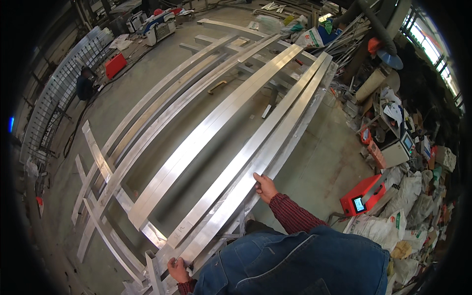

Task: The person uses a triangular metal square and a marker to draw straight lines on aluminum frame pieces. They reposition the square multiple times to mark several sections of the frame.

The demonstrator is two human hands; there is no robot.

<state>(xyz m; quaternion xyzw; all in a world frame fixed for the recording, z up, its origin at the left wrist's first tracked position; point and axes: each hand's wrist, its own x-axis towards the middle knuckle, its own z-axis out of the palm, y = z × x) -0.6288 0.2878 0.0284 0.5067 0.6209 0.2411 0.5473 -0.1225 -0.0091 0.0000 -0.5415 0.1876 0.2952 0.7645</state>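
Both hands grip 1 long metal bar [255, 147]: left hand [178, 269] closed around its near end, right hand [264, 187] pressing its edge; uneven lifting could let it slide off.

Red welding machine [363, 195] stands on concrete floor [314, 162] at right, beside filled sacks [393, 223]. Wire mesh panels [59, 93] lean far left. Blue disc [391, 60] upper right.

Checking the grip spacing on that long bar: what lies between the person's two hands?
In the head view, only the long metal bar itself runs between the left hand at its near end and the right hand resting farther up its edge.
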